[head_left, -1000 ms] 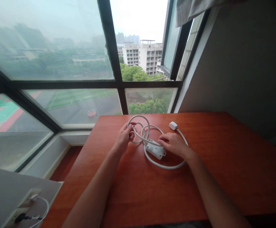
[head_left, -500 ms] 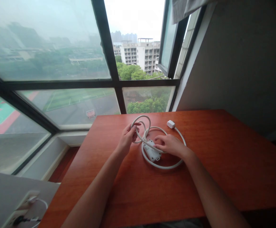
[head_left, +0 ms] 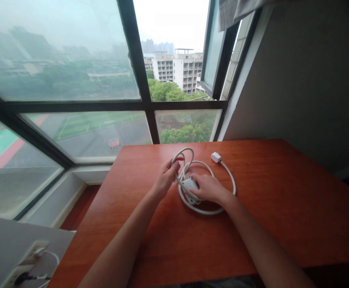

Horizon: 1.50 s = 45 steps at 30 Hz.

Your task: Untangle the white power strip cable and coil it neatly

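Observation:
A white power strip (head_left: 188,186) with a thick white cable (head_left: 228,172) lies coiled on a red-brown wooden table (head_left: 282,208). My left hand (head_left: 166,177) is closed around a loop of the cable at the coil's left side. My right hand (head_left: 208,187) grips the power strip's body, fingers curled over it, and tilts it up off the table. The cable's white plug (head_left: 215,157) rests on the table beyond the coil, to the right.
Large windows with dark frames (head_left: 150,106) stand beyond the table's far edge. A grey wall (head_left: 306,80) rises to the right. At the lower left, a white wall socket (head_left: 24,266) holds a plugged-in charger and thin cable.
My right hand went from resting flat on the power strip to gripping and tilting it. My left hand drew its cable loop rightward, and the coil has tightened.

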Motion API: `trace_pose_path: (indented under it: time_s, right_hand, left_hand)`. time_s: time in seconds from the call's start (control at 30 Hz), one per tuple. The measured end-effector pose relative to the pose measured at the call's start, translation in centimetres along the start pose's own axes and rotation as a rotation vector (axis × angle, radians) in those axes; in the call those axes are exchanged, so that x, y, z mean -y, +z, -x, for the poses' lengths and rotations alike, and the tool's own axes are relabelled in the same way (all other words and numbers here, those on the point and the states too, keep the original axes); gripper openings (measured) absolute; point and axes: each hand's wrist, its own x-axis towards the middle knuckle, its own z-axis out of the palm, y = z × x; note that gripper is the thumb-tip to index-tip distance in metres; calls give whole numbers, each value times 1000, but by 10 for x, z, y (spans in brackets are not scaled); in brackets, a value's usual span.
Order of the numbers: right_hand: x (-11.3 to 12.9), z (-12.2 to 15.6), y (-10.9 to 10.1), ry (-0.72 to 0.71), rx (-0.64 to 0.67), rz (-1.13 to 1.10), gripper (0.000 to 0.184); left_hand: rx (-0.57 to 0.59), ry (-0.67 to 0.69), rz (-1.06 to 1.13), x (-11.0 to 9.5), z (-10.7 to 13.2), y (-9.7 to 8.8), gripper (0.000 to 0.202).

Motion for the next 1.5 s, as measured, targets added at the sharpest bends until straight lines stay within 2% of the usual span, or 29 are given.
trace_pose_path:
  time_s: [0.23,0.37,0.47,0.57,0.67,0.77,0.83,1.07,1.27,1.37,1.5]
  right_hand:
    - [12,3,4,118,69,81,54]
    - [25,4,6,192,45,142,56]
    - [22,0,5,227,-4,51,53]
    - [8,-7,4,237,-118,-247,40]
    - [-6,-13,4,199,-209,-762,34]
    - [-9,-16,6,173,-182,-1199,34]
    - [-6,-16,9,179,-169,-1326,34]
    - [1,-19,15,238,-278,-1351,48]
    - [6,-17,14,209,-433,-1450,56]
    - [8,-18,17,169,-441,-1475,61]
    - [5,-20,18,115,-388,-1392,61]
  left_hand:
    - [71,43,-74,2,5,10,41]
    - [105,68,-92,3,5,8,40]
    - [99,25,-48,2,4,6,44]
    - [91,-7,21,0,3,2,45]
    - [92,-1,98,-1,0,-2,46]
    - [55,9,151,-1,-3,-7,48]
    - [32,14,164,0,-4,-9,49]
    - [66,43,30,1,0,-1,48]
    - [139,89,-189,4,9,15,61]
    - [169,145,-342,5,10,16,69]
    - [84,223,-453,8,8,12,59]
